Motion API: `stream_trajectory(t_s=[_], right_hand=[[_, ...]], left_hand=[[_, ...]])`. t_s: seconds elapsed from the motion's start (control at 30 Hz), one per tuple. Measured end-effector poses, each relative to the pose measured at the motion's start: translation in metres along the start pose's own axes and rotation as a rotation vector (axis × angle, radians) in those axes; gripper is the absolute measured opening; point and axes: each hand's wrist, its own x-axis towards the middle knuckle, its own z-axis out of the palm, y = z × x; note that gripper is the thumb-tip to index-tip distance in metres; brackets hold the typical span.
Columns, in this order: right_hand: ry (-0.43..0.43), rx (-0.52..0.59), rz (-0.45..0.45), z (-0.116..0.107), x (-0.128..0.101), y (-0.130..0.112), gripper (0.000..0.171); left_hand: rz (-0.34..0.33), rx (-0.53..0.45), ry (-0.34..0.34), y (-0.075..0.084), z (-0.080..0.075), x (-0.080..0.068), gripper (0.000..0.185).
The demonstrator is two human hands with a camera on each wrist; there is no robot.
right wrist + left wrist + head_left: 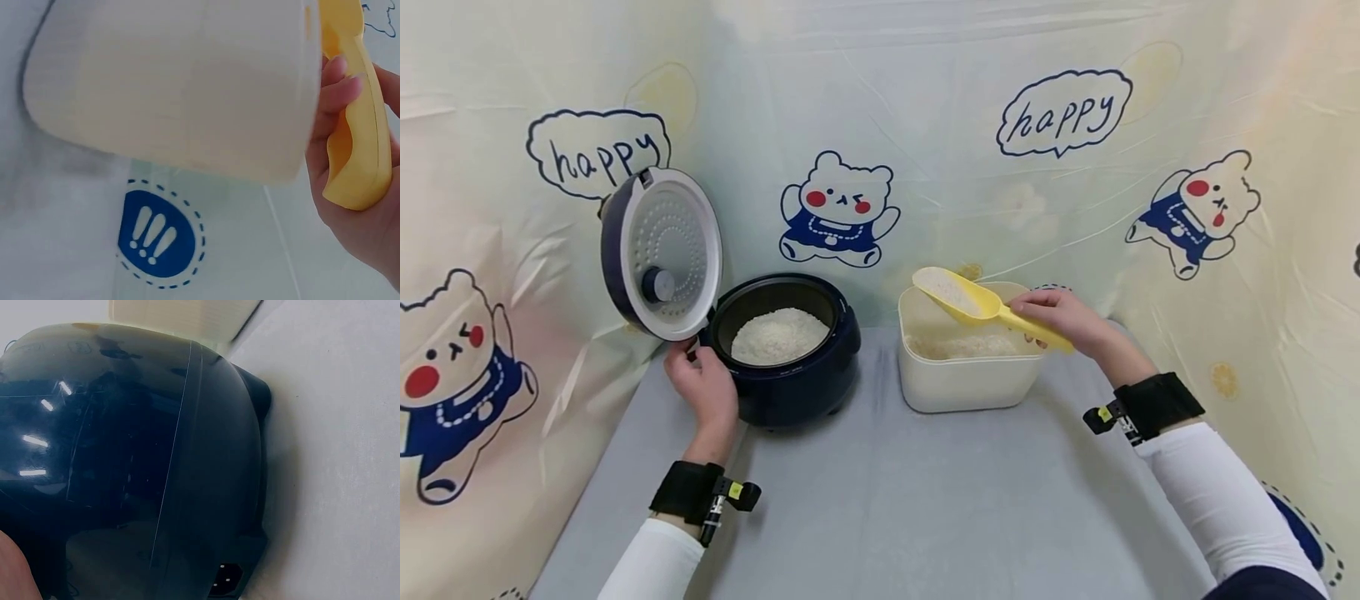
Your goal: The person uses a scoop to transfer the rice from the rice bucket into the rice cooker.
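Observation:
My right hand (pixel 1063 317) grips the handle of a yellow scoop (pixel 988 304), which is loaded with white rice and held over a cream storage bin (pixel 970 383). In the right wrist view, the fingers wrap the scoop's handle (pixel 362 144) beside the bin's wall (pixel 187 94). More rice (pixel 977 346) lies inside the bin. My left hand (pixel 707 392) holds the lower edge of the raised lid (pixel 681 225), near the hinge of a dark blue rice cooker (pixel 797 392). White rice (pixel 781 336) is heaped in the cooker's pot. The left wrist view shows mainly the cooker's glossy side (pixel 125 444).
Cooker and bin stand side by side on a grey tabletop (pixel 880 500), with a gap between them. Behind them hangs a pale curtain (pixel 940 208) printed with bears. A power socket (pixel 226 578) shows low on the cooker.

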Motion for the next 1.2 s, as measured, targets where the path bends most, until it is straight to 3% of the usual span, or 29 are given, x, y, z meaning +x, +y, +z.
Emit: stream_trajectory(t_s=[0.37,0.77,0.97,1.2], right_hand=[[-0.077,-0.094,0.013,0.010,0.010,-0.044,0.048],[-0.209,-0.253,-0.014,0.054,0.054,-0.122,0.039],[-0.213,-0.303,-0.022,0.076,0.069,-0.165,0.032],[-0.182,-0.498,-0.025,0.099,0.080,-0.196,0.029]], left_hand=[[0.009,-0.001,0.018,-0.001,0.001,0.000,0.038],[0.043,0.004,0.045,-0.002,0.003,0.004,0.035],[0.054,0.003,0.058,-0.003,0.004,0.005,0.036],[0.032,-0.002,0.044,-0.002,0.004,0.002,0.037]])
